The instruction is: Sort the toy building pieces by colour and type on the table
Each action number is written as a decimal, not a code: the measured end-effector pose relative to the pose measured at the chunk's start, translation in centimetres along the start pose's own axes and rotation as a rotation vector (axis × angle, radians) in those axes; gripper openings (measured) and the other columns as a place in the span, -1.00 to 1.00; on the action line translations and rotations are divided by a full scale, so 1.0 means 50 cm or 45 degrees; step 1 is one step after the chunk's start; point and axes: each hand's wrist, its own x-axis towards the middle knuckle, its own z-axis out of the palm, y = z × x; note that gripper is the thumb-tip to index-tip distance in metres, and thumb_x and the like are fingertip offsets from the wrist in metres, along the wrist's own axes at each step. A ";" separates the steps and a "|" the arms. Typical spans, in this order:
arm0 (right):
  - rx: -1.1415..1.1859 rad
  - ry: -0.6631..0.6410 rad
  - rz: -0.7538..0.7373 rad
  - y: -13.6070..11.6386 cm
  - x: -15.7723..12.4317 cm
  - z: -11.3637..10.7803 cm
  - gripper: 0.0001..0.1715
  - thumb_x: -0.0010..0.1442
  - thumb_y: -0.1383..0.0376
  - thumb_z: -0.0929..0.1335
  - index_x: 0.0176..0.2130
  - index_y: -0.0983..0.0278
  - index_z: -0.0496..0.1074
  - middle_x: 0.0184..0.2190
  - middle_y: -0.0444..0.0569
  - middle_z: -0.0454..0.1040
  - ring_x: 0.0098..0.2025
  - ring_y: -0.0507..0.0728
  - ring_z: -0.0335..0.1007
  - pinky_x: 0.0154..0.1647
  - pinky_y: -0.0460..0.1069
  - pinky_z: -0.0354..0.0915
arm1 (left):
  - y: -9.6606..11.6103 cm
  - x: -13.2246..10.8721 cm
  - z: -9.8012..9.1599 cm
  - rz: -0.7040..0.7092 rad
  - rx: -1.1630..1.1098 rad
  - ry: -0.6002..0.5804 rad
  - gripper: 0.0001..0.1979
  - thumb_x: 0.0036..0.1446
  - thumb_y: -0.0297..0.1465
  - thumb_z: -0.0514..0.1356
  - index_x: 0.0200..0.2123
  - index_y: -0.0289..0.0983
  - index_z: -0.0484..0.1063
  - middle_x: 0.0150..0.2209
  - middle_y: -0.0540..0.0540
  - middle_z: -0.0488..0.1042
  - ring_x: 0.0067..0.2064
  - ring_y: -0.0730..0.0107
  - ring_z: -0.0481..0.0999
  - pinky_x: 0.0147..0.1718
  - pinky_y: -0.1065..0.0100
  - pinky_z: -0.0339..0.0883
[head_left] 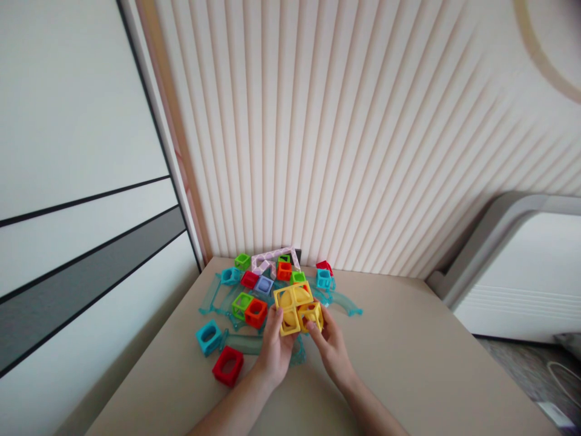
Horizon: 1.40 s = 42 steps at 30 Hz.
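Tabletop, two hands around one yellow cluster (three teal cubes nearby)

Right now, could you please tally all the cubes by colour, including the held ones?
Green cubes: 4
Red cubes: 3
Teal cubes: 3
Orange cubes: 2
Lavender cube: 1
Yellow cubes, held by left hand and right hand: 4
Total: 17

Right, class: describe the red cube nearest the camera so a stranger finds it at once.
Find the beige table in the wall corner, heaped with coloured hollow cubes. Left of the left hand, which grips a yellow block cluster with the right hand, lies the red cube. It sits nearest the viewer, clear of the heap, just in front of a teal cube.
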 end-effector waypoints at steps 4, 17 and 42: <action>0.000 0.141 0.055 -0.013 0.004 0.002 -0.35 0.15 -0.15 0.40 0.00 0.26 0.53 -0.05 0.07 0.59 0.07 0.32 0.45 0.06 0.14 0.39 | -0.001 0.002 -0.006 0.066 0.002 0.085 -0.59 0.10 -0.11 0.34 -0.05 -0.19 0.48 -0.05 -0.11 0.59 0.02 0.12 0.55 0.05 0.12 0.35; -0.049 0.227 0.064 0.055 0.004 -0.025 -0.37 0.29 -0.19 0.20 -0.18 0.17 0.61 -0.28 -0.02 0.63 -0.20 0.21 0.52 -0.13 0.05 0.41 | -0.008 0.006 -0.016 0.051 -0.031 0.131 -0.57 0.07 -0.09 0.36 -0.05 -0.18 0.51 -0.01 -0.11 0.58 0.04 0.13 0.54 0.06 0.17 0.34; 0.230 0.118 0.174 0.008 0.009 -0.001 -0.52 0.11 -0.07 0.46 -0.17 0.25 0.59 -0.25 -0.02 0.63 -0.23 0.20 0.53 -0.12 0.05 0.41 | 0.002 -0.016 0.004 0.103 0.231 -0.013 -0.35 0.08 -0.17 0.38 0.19 -0.11 0.25 0.07 -0.19 0.52 0.10 0.03 0.52 0.06 0.12 0.39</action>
